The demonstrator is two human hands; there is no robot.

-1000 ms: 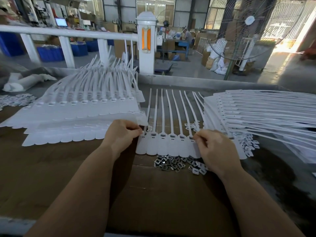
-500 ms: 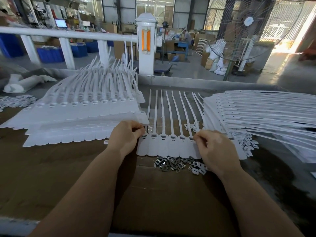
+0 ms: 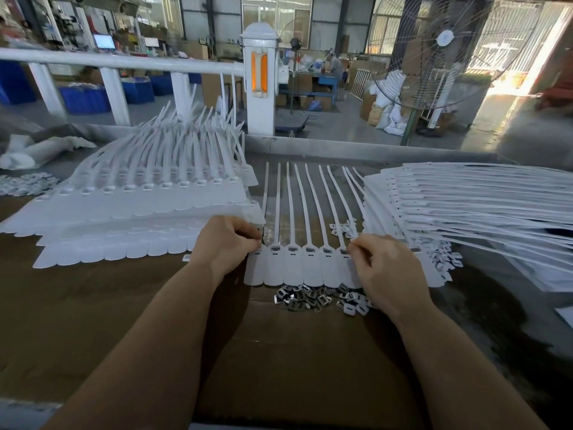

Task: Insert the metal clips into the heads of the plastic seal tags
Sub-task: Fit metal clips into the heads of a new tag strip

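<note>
Left hand point(image 3: 224, 243) fingers pinch left end head of tag strip point(image 3: 297, 265); right hand point(image 3: 381, 268) fingers pinch right end. Strip flat on bench point(image 3: 93, 321). Metal clips point(image 3: 313, 297) heaped just below both hands. Likely step: squaring strip. Next: pick clip, seat in head slot.

Two bare forearms and hands, no sleeves

The left hand point(image 3: 226, 243) and right hand point(image 3: 383, 270) enter from the bottom corners of the frame on long forearms that narrow toward the wrists at centre. No sleeve, glove, watch, ring or band shows anywhere along them. Knuckles and finger joints are plainly visible; the nails look short, though too small to tell much more.
</note>
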